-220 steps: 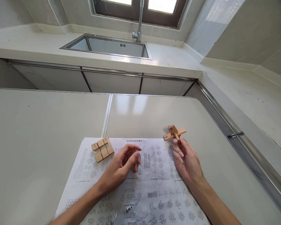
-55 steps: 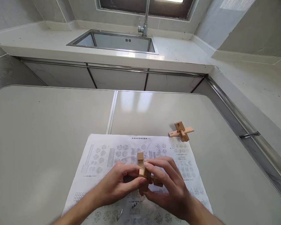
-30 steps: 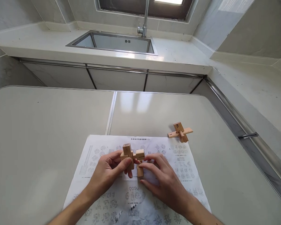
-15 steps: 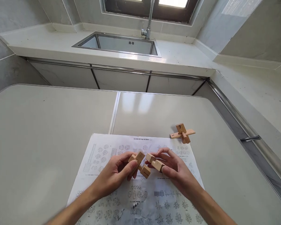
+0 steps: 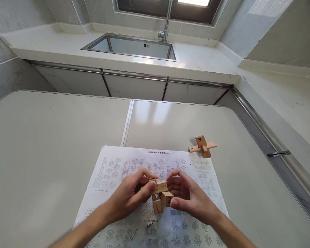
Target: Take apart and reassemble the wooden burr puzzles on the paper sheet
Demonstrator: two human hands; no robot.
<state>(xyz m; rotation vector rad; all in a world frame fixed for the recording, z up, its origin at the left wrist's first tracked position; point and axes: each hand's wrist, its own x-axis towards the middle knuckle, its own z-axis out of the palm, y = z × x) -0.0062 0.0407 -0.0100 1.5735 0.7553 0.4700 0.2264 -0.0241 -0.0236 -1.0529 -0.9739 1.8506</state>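
My left hand (image 5: 134, 189) is closed on joined wooden puzzle pieces (image 5: 157, 206), with the thumb pressed on top and ends marked 1 and 3 showing. Against them, from the right, lies a notched wooden piece (image 5: 167, 198) with a 2 on its end. My right hand (image 5: 187, 193) pinches that piece at its thumb, the other fingers curled behind it. How far the pieces interlock is hidden by the fingers. Both hands are above a printed sheet (image 5: 113, 203) of puzzle diagrams.
An assembled wooden puzzle (image 5: 203, 147) of crossed pieces stands at the sheet's top right corner. All lie on a pale table (image 5: 54, 144) with a seam strip. Beyond it are a counter (image 5: 204, 60) and a sink (image 5: 134, 46) with a faucet (image 5: 166, 27).
The two hands have come lower and closer together. The pieces in my left hand have turned, and the right hand's piece, apart before, now meets them.
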